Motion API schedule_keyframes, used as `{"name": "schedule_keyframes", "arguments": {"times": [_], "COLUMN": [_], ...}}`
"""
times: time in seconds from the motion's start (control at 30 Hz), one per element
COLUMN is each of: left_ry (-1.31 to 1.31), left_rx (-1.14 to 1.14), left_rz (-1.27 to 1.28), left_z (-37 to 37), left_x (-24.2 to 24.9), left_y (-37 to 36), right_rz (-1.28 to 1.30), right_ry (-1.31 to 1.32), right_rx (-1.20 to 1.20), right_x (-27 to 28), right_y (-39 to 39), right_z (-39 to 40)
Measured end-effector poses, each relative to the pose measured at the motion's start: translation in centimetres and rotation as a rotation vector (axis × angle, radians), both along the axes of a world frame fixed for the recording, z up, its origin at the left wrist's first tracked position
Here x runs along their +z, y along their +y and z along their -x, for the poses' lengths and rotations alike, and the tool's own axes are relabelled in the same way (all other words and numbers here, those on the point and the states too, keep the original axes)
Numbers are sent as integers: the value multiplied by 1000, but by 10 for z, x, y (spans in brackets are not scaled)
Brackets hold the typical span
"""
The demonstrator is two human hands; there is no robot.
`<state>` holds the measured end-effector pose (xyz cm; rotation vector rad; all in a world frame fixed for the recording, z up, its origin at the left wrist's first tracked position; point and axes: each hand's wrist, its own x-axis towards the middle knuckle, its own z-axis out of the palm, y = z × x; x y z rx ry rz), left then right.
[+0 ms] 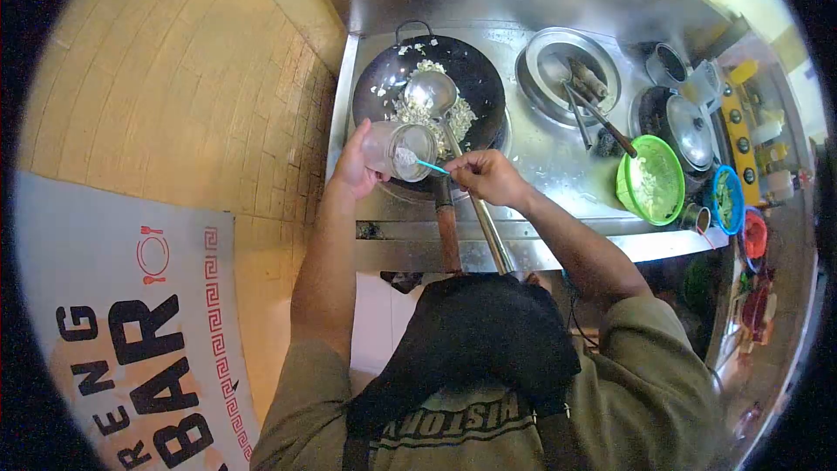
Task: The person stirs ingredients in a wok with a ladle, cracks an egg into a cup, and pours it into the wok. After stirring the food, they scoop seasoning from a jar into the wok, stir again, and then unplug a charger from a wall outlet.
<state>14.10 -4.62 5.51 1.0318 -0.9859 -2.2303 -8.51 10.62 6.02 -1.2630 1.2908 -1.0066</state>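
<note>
My left hand (351,164) holds a clear plastic jar (399,149) tilted on its side, its mouth facing right, just in front of a black wok (478,78). My right hand (485,175) pinches a small blue spoon (429,166) whose tip is inside the jar's mouth, in a white powder. Chopped pale food (420,112) lies in the wok. A steel ladle (431,90) rests in the wok, and its long handle (478,209) runs back under my right hand.
A steel counter (558,157) holds a metal bowl with utensils (568,75), a green bowl (651,180), a blue bowl (725,199), a red bowl (755,235) and a lidded pot (689,129). A tiled floor (174,96) and a printed banner (131,331) lie to the left.
</note>
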Motion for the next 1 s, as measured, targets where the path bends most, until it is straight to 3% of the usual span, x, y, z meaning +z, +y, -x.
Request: {"name": "schedule_keyframes", "arguments": {"times": [0.4, 0.5, 0.6, 0.7, 0.83, 0.9, 0.97, 1.0], "left_ry": [-2, 53, 75, 86, 195, 128, -62, 10], "left_rx": [95, 244, 419, 616, 677, 729, 598, 554], "left_rz": [59, 2, 1, -139, -148, -106, 278, 303], "left_z": [-23, -63, -108, -137, -158, -141, -156, -141], "left_x": [-10, -37, -49, -33, -22, 4, -38, -35], "left_y": [-2, -14, -2, 35, 96, 124, 131, 137], "right_rz": [-100, -66, 193, 206, 66, 198, -203, -94], "right_ry": [-99, 26, 625, 1099, 1226, 1148, 1235, 1185], "right_rx": [-1, -66, -58, 96, 211, 50, 292, 269], "right_x": [-1, -17, -39, -71, -65, -56, -31, -33], "right_y": [1, -15, -53, -81, -69, -52, -42, -29], "right_z": [2, 13, 25, 30, 34, 39, 37, 41]}}
